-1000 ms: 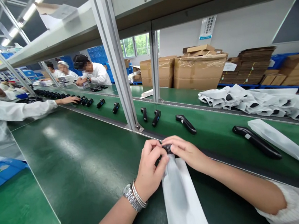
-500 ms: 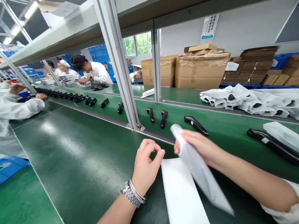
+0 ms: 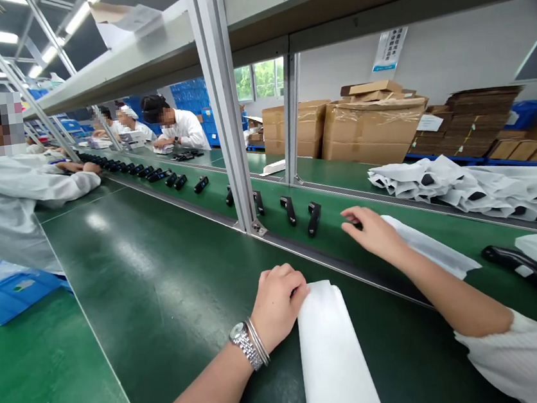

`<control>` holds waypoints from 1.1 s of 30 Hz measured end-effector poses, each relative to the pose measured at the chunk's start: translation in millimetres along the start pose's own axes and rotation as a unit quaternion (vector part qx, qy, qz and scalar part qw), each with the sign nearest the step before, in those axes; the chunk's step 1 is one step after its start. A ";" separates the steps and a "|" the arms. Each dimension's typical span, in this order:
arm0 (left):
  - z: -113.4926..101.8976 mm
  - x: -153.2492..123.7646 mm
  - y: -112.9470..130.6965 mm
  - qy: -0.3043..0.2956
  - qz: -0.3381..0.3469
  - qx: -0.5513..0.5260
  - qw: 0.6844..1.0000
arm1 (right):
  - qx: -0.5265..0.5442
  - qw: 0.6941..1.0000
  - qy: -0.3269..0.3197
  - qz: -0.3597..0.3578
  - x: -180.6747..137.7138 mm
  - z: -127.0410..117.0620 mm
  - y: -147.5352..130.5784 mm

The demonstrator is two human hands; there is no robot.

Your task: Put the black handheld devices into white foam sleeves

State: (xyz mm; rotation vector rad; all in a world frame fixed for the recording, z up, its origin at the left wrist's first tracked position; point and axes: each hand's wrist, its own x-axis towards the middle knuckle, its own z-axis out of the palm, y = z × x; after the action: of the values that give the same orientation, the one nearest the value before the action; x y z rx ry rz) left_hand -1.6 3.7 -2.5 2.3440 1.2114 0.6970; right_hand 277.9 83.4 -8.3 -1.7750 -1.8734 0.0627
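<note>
My left hand (image 3: 279,298) is curled, its fingertips closed on the top left edge of a flat white bag (image 3: 334,355) lying on the green table in front of me. My right hand (image 3: 373,231) reaches out over the conveyor belt (image 3: 341,245) with its fingers stretched and spread, holding nothing. Just right of it lies a filled white bag (image 3: 431,249) on the belt. A dark bit of a black handheld device (image 3: 356,224) shows at my right fingertips; the rest is hidden by the hand.
Black devices (image 3: 313,217) ride the belt in a row toward other workers at the left (image 3: 6,192). A metal upright (image 3: 229,115) stands ahead. A heap of bagged devices (image 3: 480,190), cardboard boxes (image 3: 371,128), another black device (image 3: 533,275) and a blue bin (image 3: 8,297) surround me.
My right hand lifted the filled white bag off the table, carried it right and laid it on the belt, then let go. My left hand dropped onto the flat bag's edge.
</note>
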 end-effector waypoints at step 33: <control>-1.9 -3.3 8.9 0.072 0.058 -0.122 0.988 | 0.577 0.796 -0.183 0.015 -58.3 11.6 -80.8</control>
State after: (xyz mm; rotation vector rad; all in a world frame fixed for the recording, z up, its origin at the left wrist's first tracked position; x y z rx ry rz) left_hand 1.2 -3.5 3.2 2.2030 0.9901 1.0092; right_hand 198.1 22.6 -6.7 -0.9115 -1.4238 1.3355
